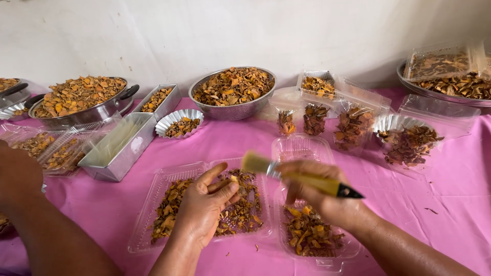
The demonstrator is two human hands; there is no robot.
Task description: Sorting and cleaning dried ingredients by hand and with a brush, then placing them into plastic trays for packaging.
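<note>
My left hand (204, 207) rests over a clear plastic clamshell tray (146, 225) spread with dried orange-brown chips, pinching one small pale piece (235, 180) between thumb and fingers. In my right hand (319, 197) is a paintbrush (302, 176) with a yellow handle, black tip and pale bristles; the bristles point left toward the pinched piece. Under the right hand sits a second clear container (309, 235) partly filled with the same chips, its lid (299, 148) open behind it.
On the pink tablecloth (450, 189) stand a metal colander (232, 94), a pot (82, 102), foil trays (120, 145), fluted foil cups (179, 122) and several plastic boxes and bags (353, 125) of chips. Another person's arm (30, 209) lies at the left.
</note>
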